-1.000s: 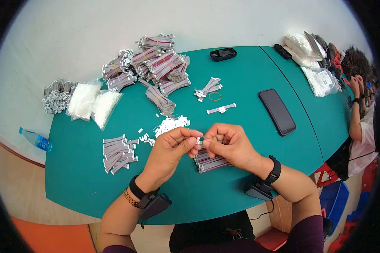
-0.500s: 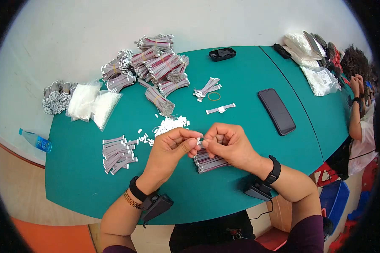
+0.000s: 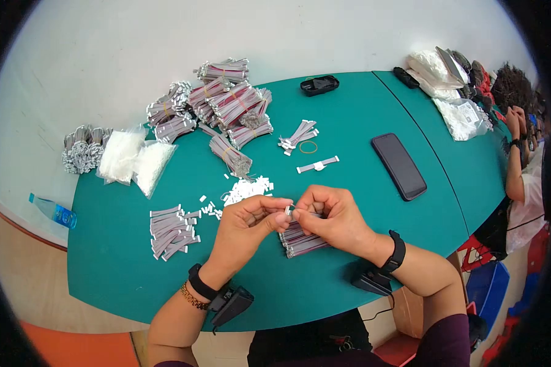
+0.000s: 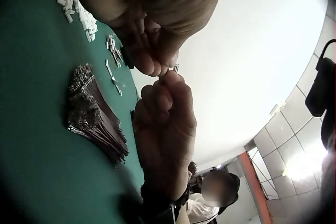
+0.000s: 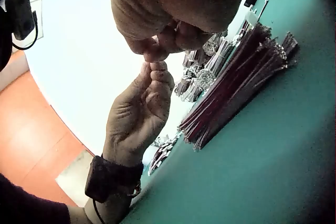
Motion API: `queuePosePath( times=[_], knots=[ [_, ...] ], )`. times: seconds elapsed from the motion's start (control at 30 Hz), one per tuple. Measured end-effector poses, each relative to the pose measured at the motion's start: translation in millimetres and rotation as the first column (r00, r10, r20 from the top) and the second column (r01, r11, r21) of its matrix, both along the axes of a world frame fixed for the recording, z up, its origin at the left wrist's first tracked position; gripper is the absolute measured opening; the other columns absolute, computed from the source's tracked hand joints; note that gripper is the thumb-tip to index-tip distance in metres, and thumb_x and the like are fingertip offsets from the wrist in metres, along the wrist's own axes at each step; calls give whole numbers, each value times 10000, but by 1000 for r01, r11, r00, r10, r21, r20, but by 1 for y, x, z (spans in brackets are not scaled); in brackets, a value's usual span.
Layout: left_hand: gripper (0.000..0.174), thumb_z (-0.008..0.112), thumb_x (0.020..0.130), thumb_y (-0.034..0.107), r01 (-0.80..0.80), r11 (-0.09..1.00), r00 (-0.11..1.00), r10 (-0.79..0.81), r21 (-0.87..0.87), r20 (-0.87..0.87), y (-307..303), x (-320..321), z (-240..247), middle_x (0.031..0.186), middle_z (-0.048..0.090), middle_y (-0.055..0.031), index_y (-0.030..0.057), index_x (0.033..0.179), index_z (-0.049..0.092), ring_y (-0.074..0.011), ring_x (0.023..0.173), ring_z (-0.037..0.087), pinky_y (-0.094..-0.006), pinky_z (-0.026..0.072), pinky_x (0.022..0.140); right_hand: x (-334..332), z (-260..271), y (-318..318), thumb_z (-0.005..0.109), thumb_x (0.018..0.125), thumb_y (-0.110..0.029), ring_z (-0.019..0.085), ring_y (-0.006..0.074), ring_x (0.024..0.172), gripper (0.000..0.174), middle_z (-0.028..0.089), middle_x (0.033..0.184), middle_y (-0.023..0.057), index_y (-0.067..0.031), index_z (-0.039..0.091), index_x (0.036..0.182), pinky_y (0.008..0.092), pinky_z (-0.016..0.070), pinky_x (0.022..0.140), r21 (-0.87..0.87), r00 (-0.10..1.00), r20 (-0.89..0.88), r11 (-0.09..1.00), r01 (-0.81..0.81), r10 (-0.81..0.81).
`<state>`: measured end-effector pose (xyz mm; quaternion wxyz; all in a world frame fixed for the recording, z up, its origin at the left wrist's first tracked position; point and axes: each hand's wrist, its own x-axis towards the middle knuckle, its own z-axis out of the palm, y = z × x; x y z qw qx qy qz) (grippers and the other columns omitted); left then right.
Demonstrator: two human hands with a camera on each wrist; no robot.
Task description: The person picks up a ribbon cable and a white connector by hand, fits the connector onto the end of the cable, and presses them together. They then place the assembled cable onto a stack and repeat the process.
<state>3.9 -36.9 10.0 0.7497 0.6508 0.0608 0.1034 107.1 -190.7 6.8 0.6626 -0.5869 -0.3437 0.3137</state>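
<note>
Fingertip to fingertip, both hands meet above the green table (image 3: pixel 226 306). My left hand (image 3: pixel 242 229) pinches a small white connector (image 3: pixel 288 210) between thumb and forefinger. My right hand (image 3: pixel 337 220) pinches thin wire ends at that connector; the fingers hide most of the cable. Beneath the right hand lies a bundle of grey and dark red ribbon cables (image 3: pixel 300 241), also seen in the left wrist view (image 4: pixel 97 116). Loose white connectors (image 3: pixel 248 189) are heaped just beyond the left hand. Left of it, ribbon cables with white ends (image 3: pixel 171 232) lie spread out.
Tied cable bundles (image 3: pixel 236 104) are piled at the back, beside bags of white parts (image 3: pixel 121 156). Farther right are a few cables (image 3: pixel 299 136), a rubber band (image 3: pixel 308 147), a single cable (image 3: pixel 318 165) and a phone (image 3: pixel 399 166). Another person's arm (image 3: pixel 514 168) is at far right.
The head view has tilted slightly, so the table things appear a little lower. Both hands stay together, with a slight shift of the fingers around the connector.
</note>
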Motion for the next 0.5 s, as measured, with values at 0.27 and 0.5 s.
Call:
queuePosePath(
  times=[0.27,0.5],
  knots=[
    [198,637,816,20,-24,1000,999,23,17,27,-1,0,-1,892,652,-96,-40,1002,611,-122,780,619,-246,516,708,0,2,-1,603,849,-67,444,0,540,96,530,622,-39,-22,545,787,181,339,461,-8,1000,-16,1000,-20,20],
    [195,640,812,13,-15,1000,1000,14,25,28,1,0,-1,885,653,-97,-43,996,614,-125,773,618,-245,513,699,0,5,-1,595,858,-73,466,9,559,93,541,634,-29,-14,551,801,180,358,480,7,997,-46,998,-56,56]
  ],
)
